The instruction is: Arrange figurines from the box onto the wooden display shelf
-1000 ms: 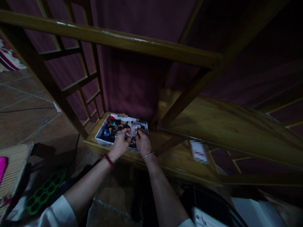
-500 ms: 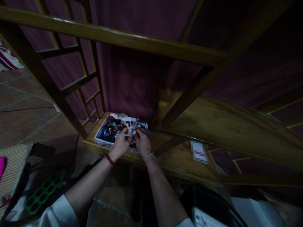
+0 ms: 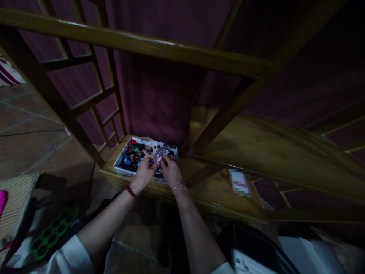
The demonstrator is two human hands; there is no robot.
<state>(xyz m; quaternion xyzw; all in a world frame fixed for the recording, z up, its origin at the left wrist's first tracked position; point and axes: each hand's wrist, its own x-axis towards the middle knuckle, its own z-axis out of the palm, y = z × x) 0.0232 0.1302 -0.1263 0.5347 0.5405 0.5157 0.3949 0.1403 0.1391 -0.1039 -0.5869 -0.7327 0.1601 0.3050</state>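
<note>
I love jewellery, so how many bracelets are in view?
2: a red bracelet on the wrist of the left hand and a silvery bracelet on that of the right hand. Sleeves might hide others.

A brown wooden shelf [image 3: 212, 196] with a stepped front edge carries an open, shallow white box [image 3: 121, 170] near its left end. Well apart from that, farther right, a small flat white thing [image 3: 239, 182] with a red mark lies on the bare wood, its details blurred.
</note>
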